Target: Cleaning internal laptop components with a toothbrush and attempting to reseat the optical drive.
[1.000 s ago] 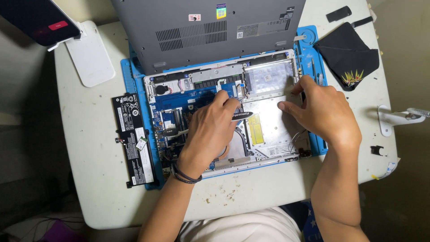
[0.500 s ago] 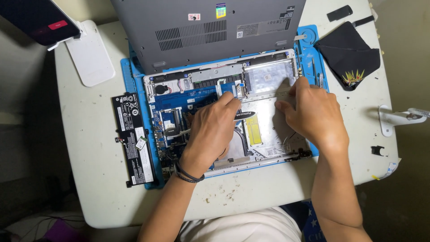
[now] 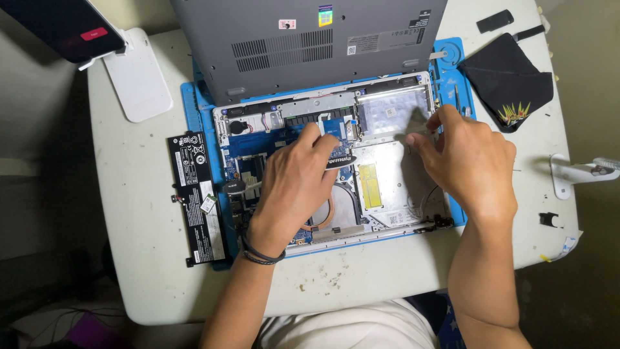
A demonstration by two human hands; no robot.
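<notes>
My left hand lies flat on the open laptop, on the blue board inside it. Its fingers are loose and hold nothing. My right hand is over the silver part on the right. Its fingers pinch a thin clear sheet and lift its edge. The laptop sits on a blue mat in the middle of the white table. The grey cover stands at the far side. A long black battery lies on the left, just beside the laptop. A black cloth lies far right.
</notes>
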